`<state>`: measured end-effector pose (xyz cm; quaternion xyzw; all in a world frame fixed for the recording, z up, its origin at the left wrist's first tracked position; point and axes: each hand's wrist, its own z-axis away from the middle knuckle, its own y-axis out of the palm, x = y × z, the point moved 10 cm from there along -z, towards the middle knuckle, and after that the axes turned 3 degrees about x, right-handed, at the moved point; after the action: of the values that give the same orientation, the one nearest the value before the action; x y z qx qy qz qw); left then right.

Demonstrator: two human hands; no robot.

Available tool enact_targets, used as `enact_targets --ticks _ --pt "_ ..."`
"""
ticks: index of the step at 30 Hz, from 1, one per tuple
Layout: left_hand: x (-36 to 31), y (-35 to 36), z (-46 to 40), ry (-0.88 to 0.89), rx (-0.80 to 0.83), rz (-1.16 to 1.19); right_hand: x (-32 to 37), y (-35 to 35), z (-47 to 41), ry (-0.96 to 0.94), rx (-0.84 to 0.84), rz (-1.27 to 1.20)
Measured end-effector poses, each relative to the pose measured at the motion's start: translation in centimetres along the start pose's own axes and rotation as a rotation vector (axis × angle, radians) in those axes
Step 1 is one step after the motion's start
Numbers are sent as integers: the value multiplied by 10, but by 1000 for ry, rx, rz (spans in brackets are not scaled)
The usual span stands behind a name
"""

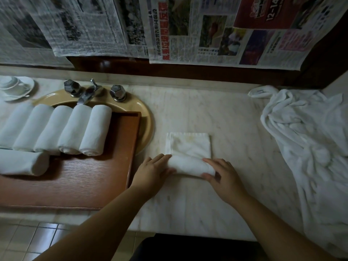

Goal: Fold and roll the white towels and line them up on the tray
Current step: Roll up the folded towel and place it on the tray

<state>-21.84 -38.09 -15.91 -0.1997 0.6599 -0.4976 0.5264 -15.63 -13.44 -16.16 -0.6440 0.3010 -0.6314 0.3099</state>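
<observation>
A folded white towel (189, 145) lies on the marble counter, its near end wound into a roll (190, 165). My left hand (152, 171) holds the roll's left end, fingers curled over it. My right hand (221, 175) holds the right end, thumb under and fingers on top. To the left sits a wooden tray (90, 178). On it several rolled white towels (96, 130) lie side by side in a row, and one more roll (22, 162) lies crosswise in front of them.
A heap of unfolded white towels (308, 140) fills the counter's right side. A tan sink (145, 117) with a chrome tap (88, 94) lies behind the tray. A cup on a saucer (14, 87) stands at far left. Newspapers (188, 29) hang on the wall.
</observation>
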Motion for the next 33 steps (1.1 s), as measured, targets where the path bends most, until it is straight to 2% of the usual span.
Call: enact_targets --ticks 8,16,19,21,23,26,33 --pt "23 11 -11 -363 67 396 -23 11 -30 307 98 -254" --pt "27 5 -30 -505 -27 526 -35 4 -46 388 18 -228" --pt "14 -7 -29 -448 -83 384 -7 -17 -39 252 -126 -128" --pt "-12 -19 -29 -327 -105 127 24 -21 -30 79 -206 34" --pt "-37 -16 -27 -167 -102 -87 42 -9 -21 -17 -219 241" --pt "-48 -9 -18 -62 -94 -150 54 2 -8 -74 -236 385" --pt "-40 -6 -13 83 -37 -199 57 6 -16 -93 -206 444"
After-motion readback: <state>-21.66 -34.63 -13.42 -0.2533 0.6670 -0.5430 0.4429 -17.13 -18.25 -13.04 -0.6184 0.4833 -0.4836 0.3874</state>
